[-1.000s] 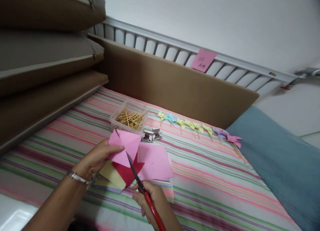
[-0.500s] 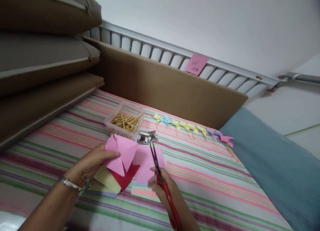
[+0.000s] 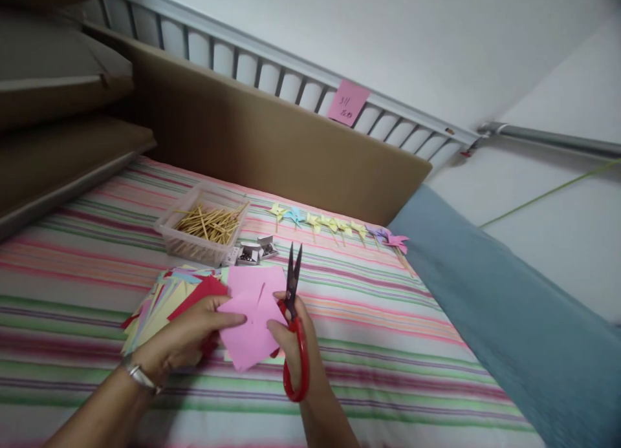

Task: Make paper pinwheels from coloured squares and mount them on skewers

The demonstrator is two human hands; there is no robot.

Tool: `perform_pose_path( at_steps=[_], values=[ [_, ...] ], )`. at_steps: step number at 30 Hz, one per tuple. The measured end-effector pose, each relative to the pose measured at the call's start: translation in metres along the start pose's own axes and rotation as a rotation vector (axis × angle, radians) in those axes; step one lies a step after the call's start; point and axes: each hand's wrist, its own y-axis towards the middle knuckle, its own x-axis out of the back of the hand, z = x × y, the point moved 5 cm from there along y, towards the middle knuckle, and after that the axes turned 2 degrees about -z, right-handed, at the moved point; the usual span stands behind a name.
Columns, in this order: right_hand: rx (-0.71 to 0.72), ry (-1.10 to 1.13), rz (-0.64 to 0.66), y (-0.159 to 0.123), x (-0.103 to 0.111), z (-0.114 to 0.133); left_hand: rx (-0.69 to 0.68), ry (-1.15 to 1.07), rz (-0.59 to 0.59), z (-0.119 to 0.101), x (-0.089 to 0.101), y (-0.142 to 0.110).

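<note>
Pink paper (image 3: 245, 341) pinched in left hand (image 3: 191, 328) may tear from its cut if right hand (image 3: 291, 350), gripping scissors (image 3: 291, 294), pulls strongly.

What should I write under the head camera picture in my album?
Left hand holds pink paper, right hand red-handled scissors, with a row of pinwheels beyond.

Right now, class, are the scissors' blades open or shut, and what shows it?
Slightly open: above the right hand, the red-handled scissors show two separate blade tips with a narrow gap between them.
</note>
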Motion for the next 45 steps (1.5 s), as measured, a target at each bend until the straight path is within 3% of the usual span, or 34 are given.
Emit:
perform_pose_path(
  at_steps=[5,9,13,19,25,34,45],
  values=[
    [0.053,0.154,-0.146,-0.002,0.004,-0.004,-0.092,-0.281,-0.122,0.008,-0.023,0.006],
    [0.092,0.109,-0.206,-0.005,0.0,-0.004,-0.096,-0.276,-0.235,0.016,-0.03,0.012],
    [0.071,0.103,-0.107,-0.004,-0.008,-0.005,-0.217,-0.255,-0.325,-0.005,-0.005,0.011],
    [-0.049,-0.103,0.139,-0.005,-0.025,-0.017,-0.256,-0.165,-0.447,-0.047,0.048,-0.013],
    [-0.1,-0.327,0.361,-0.017,-0.045,-0.025,-0.228,-0.085,-0.422,-0.056,0.071,-0.03],
    [-0.16,-0.358,0.381,-0.027,-0.054,-0.021,-0.246,-0.092,-0.348,-0.058,0.082,-0.037],
    [-0.194,-0.332,0.371,-0.027,-0.056,-0.03,-0.205,-0.097,-0.315,-0.057,0.071,-0.04]
  ],
)
